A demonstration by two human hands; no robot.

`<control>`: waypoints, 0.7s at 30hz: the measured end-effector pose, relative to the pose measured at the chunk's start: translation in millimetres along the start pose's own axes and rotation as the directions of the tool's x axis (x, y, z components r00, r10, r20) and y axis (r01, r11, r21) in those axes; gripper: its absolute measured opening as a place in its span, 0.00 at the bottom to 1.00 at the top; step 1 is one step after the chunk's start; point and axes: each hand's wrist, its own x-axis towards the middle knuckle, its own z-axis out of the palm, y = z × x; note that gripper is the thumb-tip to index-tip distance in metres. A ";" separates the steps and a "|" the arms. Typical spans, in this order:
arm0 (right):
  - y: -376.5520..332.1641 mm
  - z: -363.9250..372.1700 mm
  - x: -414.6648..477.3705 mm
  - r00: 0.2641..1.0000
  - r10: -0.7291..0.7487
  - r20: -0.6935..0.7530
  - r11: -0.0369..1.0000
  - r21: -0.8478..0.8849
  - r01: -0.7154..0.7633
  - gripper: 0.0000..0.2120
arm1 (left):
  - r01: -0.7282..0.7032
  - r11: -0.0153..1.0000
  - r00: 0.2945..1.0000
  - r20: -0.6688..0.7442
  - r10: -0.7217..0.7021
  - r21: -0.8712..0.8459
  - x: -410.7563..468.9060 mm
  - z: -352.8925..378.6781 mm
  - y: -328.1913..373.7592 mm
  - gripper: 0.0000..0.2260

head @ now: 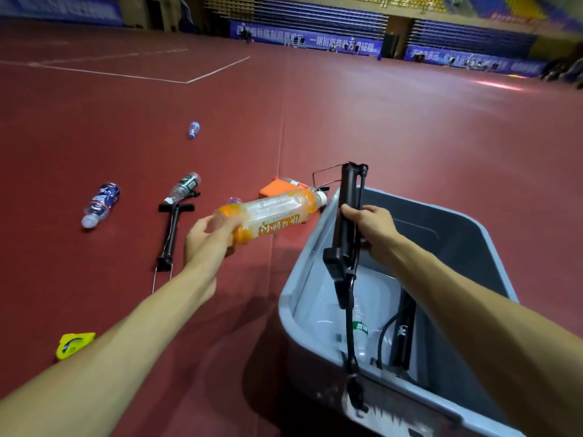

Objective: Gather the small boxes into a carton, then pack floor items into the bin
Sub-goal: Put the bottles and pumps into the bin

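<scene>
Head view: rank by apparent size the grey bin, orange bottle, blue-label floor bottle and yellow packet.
1. grey bin
2. orange bottle
3. blue-label bottle and yellow packet look alike; the packet lies nearer, so unranked.

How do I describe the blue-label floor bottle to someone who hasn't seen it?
From the grey bin on the right, scan left past the black pump lying on the floor. The leftmost bottle, on its side, white cap toward the camera, is it. Only it has a dark blue label; the green-label bottle lies by the pump's handle, the far bottle is small and pale.
</scene>
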 end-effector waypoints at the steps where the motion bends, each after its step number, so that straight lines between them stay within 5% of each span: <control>1: -0.9 -0.2 3.1 1.000 0.006 -0.030 1.000 0.009 -0.006 0.12 | 0.002 1.000 1.000 -0.007 -0.002 -0.026 1.0 -5.2 0.5 0.29; 6: 4.8 -11.4 16.8 0.983 0.086 -0.163 0.991 0.111 -0.068 0.07 | 0.069 0.976 0.993 0.109 -0.048 -0.205 -2.9 -8.7 8.0 0.11; 9: 5.3 -27.2 26.7 0.962 0.168 -0.217 0.950 0.295 -0.099 0.09 | 0.116 0.961 0.970 0.237 -0.055 -0.252 -3.5 1.9 7.4 0.12; 13: -6.0 -41.8 41.5 0.967 0.242 -0.077 0.822 0.547 -0.162 0.12 | 0.160 0.949 0.955 0.287 -0.079 -0.272 -5.2 21.9 -2.3 0.19; 17: 18.7 -45.3 57.5 0.954 0.291 -0.074 0.819 0.534 -0.208 0.08 | 0.154 0.950 0.963 0.259 -0.082 -0.272 -9.6 37.5 -11.2 0.18; 21: 74.8 -44.7 66.0 0.923 0.325 -0.207 0.929 0.250 -0.271 0.08 | 0.160 0.962 0.957 0.275 -0.096 -0.222 -4.8 37.5 -19.6 0.25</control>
